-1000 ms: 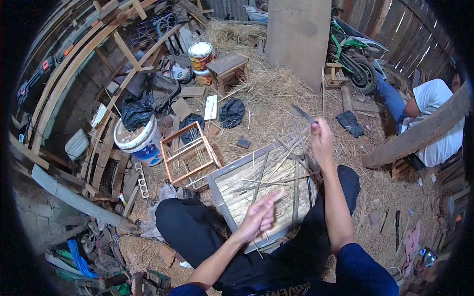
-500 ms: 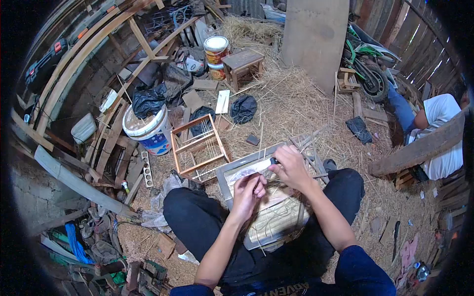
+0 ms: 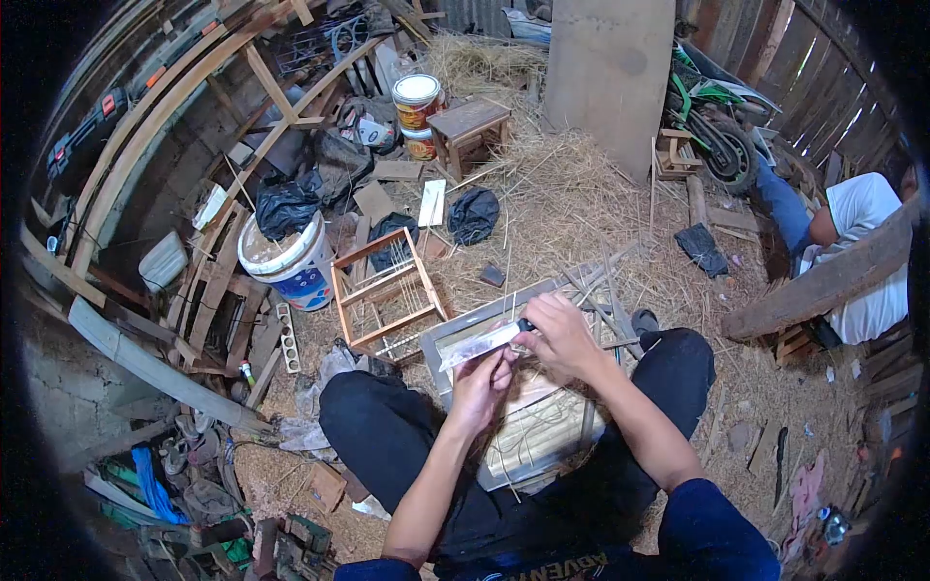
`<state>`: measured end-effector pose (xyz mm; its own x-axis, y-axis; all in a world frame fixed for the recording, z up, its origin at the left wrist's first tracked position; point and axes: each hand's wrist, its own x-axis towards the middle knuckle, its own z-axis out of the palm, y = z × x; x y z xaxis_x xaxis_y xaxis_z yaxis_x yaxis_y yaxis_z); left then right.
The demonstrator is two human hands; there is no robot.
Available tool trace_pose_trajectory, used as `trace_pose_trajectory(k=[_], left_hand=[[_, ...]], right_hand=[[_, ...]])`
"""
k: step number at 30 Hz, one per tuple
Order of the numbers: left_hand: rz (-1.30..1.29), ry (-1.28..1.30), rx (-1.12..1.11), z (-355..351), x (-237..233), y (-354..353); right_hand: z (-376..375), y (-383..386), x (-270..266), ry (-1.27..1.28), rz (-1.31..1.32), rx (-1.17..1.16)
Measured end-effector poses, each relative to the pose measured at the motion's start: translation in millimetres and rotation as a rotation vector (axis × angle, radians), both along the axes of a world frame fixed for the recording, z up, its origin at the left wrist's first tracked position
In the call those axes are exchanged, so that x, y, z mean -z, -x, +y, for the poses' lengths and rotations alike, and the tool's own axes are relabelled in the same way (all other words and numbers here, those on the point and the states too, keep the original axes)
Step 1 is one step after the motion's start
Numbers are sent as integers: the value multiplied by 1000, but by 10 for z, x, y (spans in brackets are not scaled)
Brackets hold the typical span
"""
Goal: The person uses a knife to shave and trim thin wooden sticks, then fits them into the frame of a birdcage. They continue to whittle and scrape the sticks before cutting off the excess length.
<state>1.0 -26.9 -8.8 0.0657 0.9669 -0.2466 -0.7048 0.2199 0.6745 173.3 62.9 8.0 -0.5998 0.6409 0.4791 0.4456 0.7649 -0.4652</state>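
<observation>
My right hand (image 3: 560, 334) grips the black handle of a knife (image 3: 480, 346). Its broad, pale blade points left and passes just above my left hand (image 3: 477, 389). The left fingers are pinched together close under the blade; whatever they hold is too small and hidden to name. Below both hands, a framed board (image 3: 436, 370) with a pale panel lies across my lap between my knees. Thin curly strips (image 3: 528, 436) are scattered on the panel. Several narrow sticks (image 3: 605, 300) lie over the board's far right corner.
Just beyond the board stands a small wooden frame (image 3: 389, 290) with thin rods. A large white bucket (image 3: 300, 266) is farther left. Straw (image 3: 581, 198) covers the floor. At right, a person in a white shirt (image 3: 862, 218) sits behind a slanted plank (image 3: 823, 281). A low stool (image 3: 472, 118) stands ahead.
The knife has shifted slightly left and down, its blade now tilted more across the left hand. My right hand moved a little the same way; the left hand barely moved.
</observation>
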Motion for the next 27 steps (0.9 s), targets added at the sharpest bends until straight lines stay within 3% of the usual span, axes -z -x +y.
trace_pose_trajectory(k=[6,11,14,18,22,24,26,27], left_hand=[[-15,92,-11,-34,111,-23],[158,119,-20,-64,366,-49],[281,100,-72,-89,-56,-106],[266,100,-86,-72,-141,-153],[367,-5,-21,-37,4,3],[483,-144,6,-31,4,-5],[685,-363,3,-192,58,-124],[540,-310,79,-279,123,-197]], right_hand=[[-6,17,-8,-26,6,-64],[0,-21,-9,-60,-15,-40],[-29,-28,-71,-72,-40,-8],[-30,-51,-119,-66,-74,30],[72,-95,-19,-105,19,181],[184,-213,50,-98,91,334],[427,-478,58,72,239,622],[501,-612,17,34,222,685]])
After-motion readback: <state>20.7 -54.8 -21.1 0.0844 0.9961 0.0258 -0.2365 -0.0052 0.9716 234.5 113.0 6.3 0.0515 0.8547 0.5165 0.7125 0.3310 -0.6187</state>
